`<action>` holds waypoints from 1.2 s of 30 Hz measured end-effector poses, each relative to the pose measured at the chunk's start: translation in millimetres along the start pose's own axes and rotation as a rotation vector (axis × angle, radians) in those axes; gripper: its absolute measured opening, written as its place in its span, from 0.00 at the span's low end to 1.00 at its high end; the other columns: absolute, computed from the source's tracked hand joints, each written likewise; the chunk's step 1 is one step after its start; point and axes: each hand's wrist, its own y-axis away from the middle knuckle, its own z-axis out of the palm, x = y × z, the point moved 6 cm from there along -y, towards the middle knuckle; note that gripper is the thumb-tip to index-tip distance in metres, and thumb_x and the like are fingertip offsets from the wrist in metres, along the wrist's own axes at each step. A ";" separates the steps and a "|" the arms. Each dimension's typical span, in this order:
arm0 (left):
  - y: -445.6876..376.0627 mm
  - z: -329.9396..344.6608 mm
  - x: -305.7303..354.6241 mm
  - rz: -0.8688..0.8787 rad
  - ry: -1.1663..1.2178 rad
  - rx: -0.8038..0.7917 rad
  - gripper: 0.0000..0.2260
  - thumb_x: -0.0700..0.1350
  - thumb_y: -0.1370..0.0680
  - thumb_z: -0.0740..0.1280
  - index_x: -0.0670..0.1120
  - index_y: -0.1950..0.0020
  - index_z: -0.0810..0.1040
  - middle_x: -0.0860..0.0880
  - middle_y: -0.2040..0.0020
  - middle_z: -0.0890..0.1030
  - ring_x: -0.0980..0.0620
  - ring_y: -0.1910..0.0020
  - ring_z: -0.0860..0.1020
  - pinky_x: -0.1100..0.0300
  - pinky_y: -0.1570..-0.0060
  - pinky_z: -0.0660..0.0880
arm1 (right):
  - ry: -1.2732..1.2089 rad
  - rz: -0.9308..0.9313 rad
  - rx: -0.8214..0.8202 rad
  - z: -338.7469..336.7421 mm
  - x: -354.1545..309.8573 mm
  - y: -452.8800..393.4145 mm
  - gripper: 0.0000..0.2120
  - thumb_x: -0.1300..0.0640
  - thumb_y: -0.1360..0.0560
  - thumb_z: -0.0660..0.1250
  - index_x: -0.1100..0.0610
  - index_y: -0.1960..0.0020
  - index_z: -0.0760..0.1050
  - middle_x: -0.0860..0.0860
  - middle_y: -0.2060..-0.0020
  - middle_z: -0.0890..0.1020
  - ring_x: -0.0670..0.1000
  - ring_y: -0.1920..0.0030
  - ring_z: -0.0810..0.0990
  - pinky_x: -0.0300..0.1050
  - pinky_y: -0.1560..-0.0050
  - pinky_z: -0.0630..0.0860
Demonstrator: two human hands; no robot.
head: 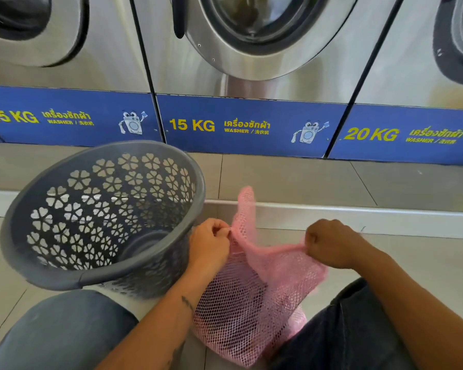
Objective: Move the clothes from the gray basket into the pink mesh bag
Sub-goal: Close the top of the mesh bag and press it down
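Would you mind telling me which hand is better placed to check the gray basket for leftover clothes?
Left: the left hand is beside the gray perforated plastic basket; the right hand is farther away.

Three steel front-loading washers [251,49] stand in a row on a raised tiled step [332,209], each with a blue base panel [249,125]: two read "15 KG", the rightmost "20 KG". Pale floor tiles [385,257] lie below

basket [102,217] on floor [385,260] at left, tipped toward viewer; mesh bag [251,297] just right of it, between the knees; washers [251,76] in a row behind both, past a floor step
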 end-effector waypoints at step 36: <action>3.8 22.1 15.7 0.059 -0.047 -0.371 0.09 0.43 0.21 0.64 0.50 0.60 0.77 0.47 0.54 0.83 0.47 0.52 0.81 0.46 0.46 0.78 | -0.328 -0.119 -0.085 -1.1 -34.7 -0.2 0.06 0.60 0.25 0.67 0.56 0.59 0.82 0.51 0.60 0.84 0.52 0.55 0.81 0.53 0.48 0.78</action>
